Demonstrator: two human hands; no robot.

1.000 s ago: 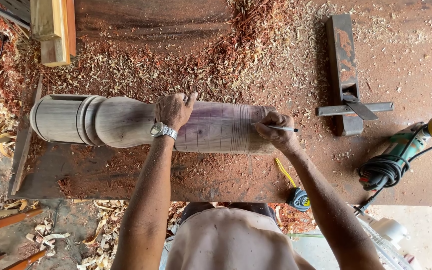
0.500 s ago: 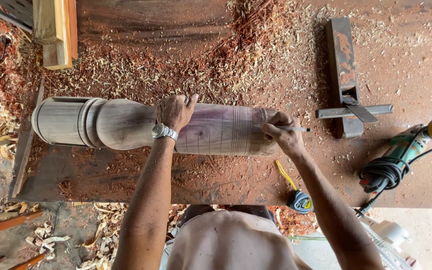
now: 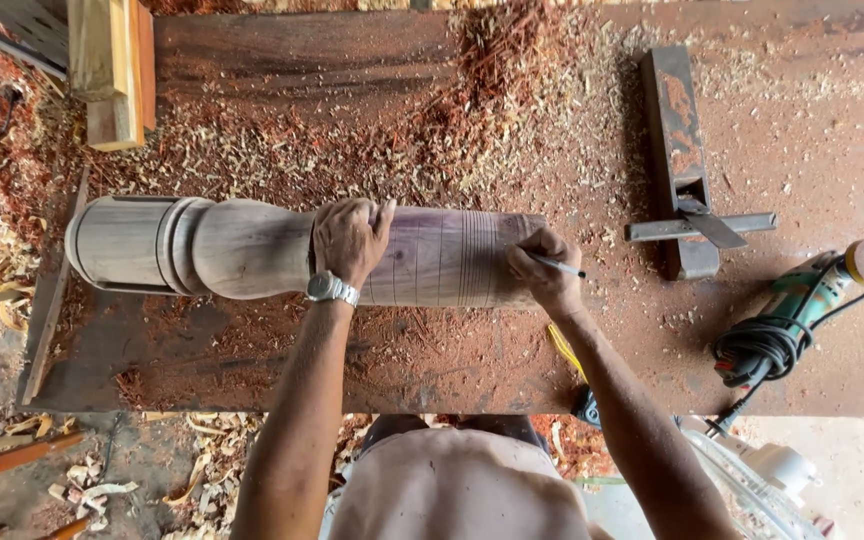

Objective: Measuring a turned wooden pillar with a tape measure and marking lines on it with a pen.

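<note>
Left hand (image 3: 349,238) grips turned post (image 3: 242,247); right hand (image 3: 542,268) holds pencil (image 3: 558,265).

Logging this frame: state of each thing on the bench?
Post: lying on its side on the bench, ring lines marked near its right end.
Left hand: gripping the post's middle.
Right hand: holding a pencil at the post's right end.
Plane: lying flat, untouched.
Sander: lying idle, cord coiled.
Tape measure: blade pulled out, partly hidden by the right arm.
</note>
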